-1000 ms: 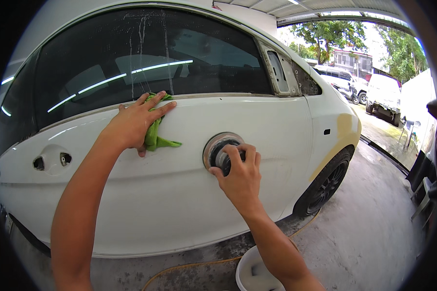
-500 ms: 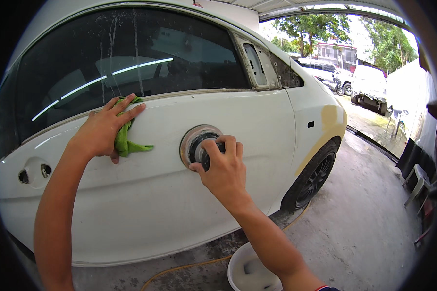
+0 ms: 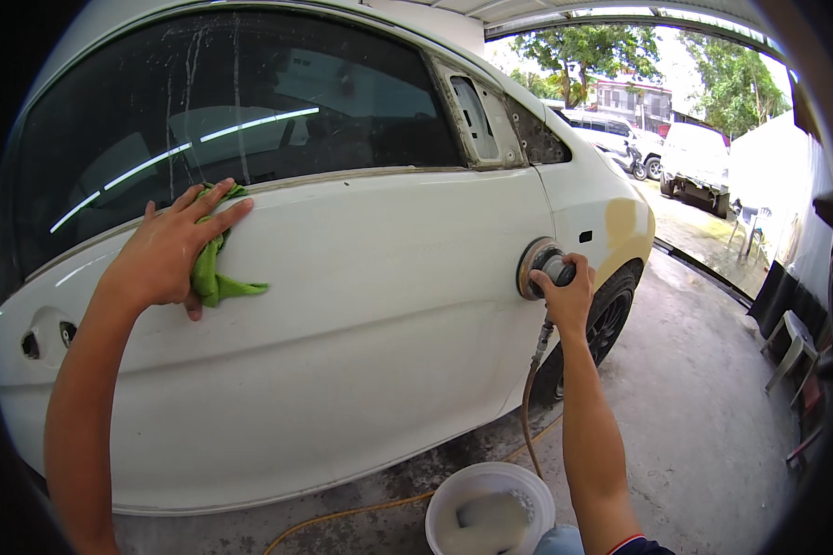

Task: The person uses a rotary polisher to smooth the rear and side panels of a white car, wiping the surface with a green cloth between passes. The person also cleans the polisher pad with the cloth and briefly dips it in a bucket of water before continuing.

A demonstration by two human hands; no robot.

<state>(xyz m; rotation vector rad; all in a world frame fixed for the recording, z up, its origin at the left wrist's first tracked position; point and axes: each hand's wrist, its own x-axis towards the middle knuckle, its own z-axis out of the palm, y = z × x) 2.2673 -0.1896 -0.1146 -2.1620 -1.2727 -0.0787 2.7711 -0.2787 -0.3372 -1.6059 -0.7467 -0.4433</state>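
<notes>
A white car door fills the middle of the view, its surface dull and bare of a handle. My left hand presses a crumpled green cloth to the door just under the window edge, fingers spread over it. Far to the right, my right hand grips a round air sander. The sander's pad lies against the panel around the door's right seam; its exact contact is hidden. From the sander a brown hose hangs down toward the floor.
A white bucket with cloudy water and a dark piece in it stands below the door. A yellow hose runs over the wet floor. The car's front wheel is right of the sander; a grey plastic stool stands farther right.
My right hand has moved the sander rightward from the door's middle to its right seam, and its hose has come into view. My left hand stays on the cloth; the view has shifted slightly.
</notes>
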